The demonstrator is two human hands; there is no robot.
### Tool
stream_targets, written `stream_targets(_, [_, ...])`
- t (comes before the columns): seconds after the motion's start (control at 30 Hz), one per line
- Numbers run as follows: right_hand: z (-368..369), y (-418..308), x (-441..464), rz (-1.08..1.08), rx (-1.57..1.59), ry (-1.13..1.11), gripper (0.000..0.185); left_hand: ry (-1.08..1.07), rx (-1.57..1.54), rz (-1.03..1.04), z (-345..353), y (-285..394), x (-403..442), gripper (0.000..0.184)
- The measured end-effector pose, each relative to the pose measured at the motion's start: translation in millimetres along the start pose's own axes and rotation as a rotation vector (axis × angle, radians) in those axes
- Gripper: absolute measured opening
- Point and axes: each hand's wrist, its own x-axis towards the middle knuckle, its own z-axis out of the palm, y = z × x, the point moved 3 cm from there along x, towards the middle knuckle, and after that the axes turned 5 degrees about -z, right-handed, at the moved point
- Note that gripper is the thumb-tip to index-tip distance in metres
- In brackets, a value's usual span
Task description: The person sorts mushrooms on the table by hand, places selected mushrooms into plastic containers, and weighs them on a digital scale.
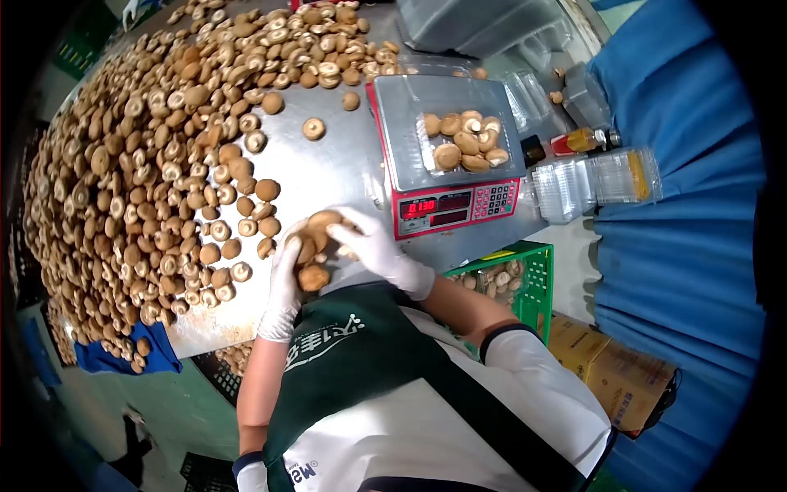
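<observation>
White gloves cover both hands, which meet above the steel table's near edge. My left hand (285, 275) curls around brown-capped mushrooms (307, 246) from the left side. From the right, my right hand (373, 246) closes over the top of the same small cluster. One mushroom at the bottom of the cluster shows its cap toward me. Beyond my right hand stands a red digital scale (418, 215) with a grey pan, its lit display reading about 0.130. On the pan sits a clear plastic tray (433, 168) holding several mushrooms.
A large heap of mushrooms (123, 180) spreads over the table's left and far side. Clear plastic trays (561, 189) and a yellow-capped bottle (580, 141) lie right of the scale. Below the edge are a green crate (537, 283) and a cardboard box (611, 369). A blue curtain (680, 164) hangs at right.
</observation>
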Motion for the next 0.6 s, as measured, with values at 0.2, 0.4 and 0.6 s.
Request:
stream_targets(0.2, [-120, -136, -32, -0.849, -0.51, 0.47, 0.033, -0.333, 0.472, 0.302, 197, 71, 47, 0.048])
stream_targets(0.4, [-190, -143, -32, -0.9, -0.908, 0.644, 0.044, -0.281, 0.773, 0.621, 272, 39, 114, 0.052])
stream_targets(0.6, [-197, -132, -27, -0.88, -0.804, 0.489, 0.051, -0.141, 1.415, 1.033, 262, 35, 119, 0.069])
